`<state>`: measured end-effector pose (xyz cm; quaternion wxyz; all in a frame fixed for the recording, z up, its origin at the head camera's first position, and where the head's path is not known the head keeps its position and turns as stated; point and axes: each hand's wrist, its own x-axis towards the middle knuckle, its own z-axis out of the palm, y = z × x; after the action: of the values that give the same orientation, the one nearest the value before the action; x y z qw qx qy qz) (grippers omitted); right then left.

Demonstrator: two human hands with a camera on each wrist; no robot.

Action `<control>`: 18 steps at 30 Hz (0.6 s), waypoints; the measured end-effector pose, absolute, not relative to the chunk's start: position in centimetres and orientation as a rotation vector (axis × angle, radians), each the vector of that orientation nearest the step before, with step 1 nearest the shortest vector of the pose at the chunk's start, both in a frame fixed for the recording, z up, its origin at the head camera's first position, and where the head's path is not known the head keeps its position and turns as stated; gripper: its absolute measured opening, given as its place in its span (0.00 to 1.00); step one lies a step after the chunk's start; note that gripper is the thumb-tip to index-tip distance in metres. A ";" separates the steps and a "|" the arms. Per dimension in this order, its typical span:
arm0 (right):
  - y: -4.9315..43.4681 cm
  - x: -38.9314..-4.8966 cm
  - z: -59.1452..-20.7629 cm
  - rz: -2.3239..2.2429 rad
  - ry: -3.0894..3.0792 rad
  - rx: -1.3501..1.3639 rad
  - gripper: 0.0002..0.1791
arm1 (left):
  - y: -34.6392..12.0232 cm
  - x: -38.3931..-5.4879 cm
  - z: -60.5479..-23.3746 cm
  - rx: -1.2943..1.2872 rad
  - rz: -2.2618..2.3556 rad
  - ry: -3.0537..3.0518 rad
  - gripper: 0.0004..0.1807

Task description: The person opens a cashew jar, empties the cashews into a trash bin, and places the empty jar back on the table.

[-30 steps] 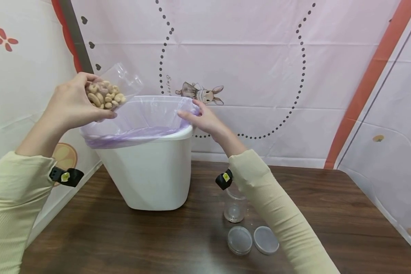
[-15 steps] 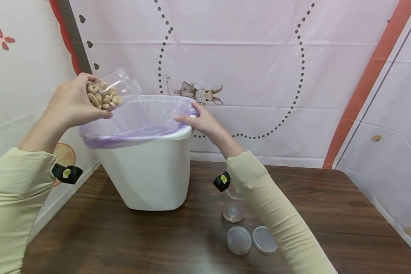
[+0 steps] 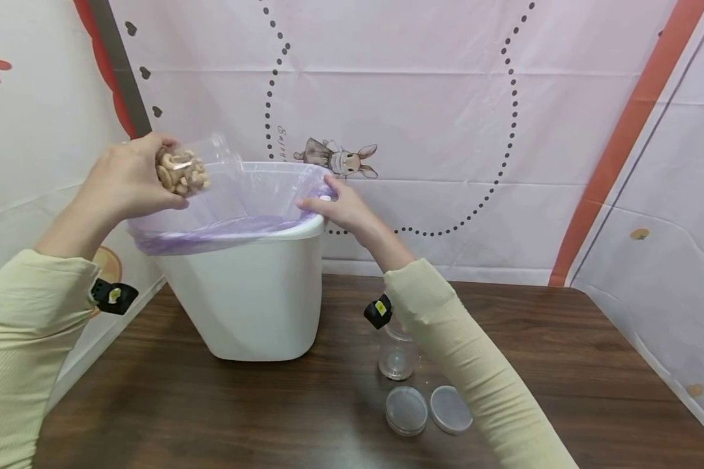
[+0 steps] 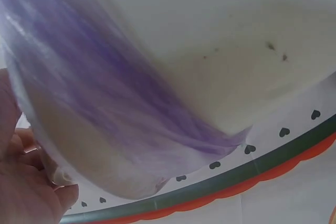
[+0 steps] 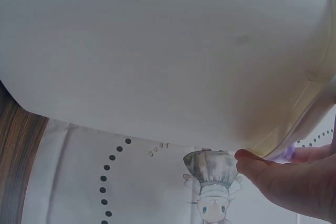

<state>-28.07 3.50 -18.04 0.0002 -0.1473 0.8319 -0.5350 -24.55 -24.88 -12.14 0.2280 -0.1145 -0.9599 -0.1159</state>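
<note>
A clear jar (image 3: 216,155) with cashews (image 3: 182,173) in its lower part is held by my left hand (image 3: 123,176), thumb below and fingers above. The jar is tilted, its mouth pointing right over the white bin (image 3: 243,299). A purple plastic liner (image 3: 223,236) is folded over the bin's rim. On the right side, my right hand (image 3: 345,205) grips the rim and liner, thumb and fingers on either side. In the left wrist view the bin hides most of the jar behind my left hand (image 4: 31,187). The right wrist view has my right thumb (image 5: 262,171) under the rim.
Another clear jar (image 3: 396,362) stands on the dark wooden table (image 3: 540,352), partly behind my right forearm. In front of it lie round translucent lids (image 3: 407,409). A printed cloth (image 3: 422,130) with a rabbit figure hangs behind the bin.
My left hand has tipped the jar further, so its mouth is lower towards the bin and the cashews have shifted inside. My right hand stays on the rim.
</note>
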 end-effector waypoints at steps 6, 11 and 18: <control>3.4 -28.0 -17.9 -1.672 2.614 -0.463 0.48 | -24.8 -24.7 -12.3 -0.380 -0.227 -2.600 0.41; 3.4 -28.0 -17.9 -1.666 2.614 -0.451 0.48 | -24.6 -24.9 -12.3 -0.401 -0.211 -2.616 0.43; 3.5 -27.9 -17.9 -1.662 2.622 -0.426 0.47 | -24.1 -25.1 -12.5 -0.427 -0.178 -2.632 0.42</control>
<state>-27.93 3.46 -17.93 0.0040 -0.1360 0.8367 -0.5305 -25.11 -24.13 -12.46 0.2323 -0.1554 -0.9580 -0.0647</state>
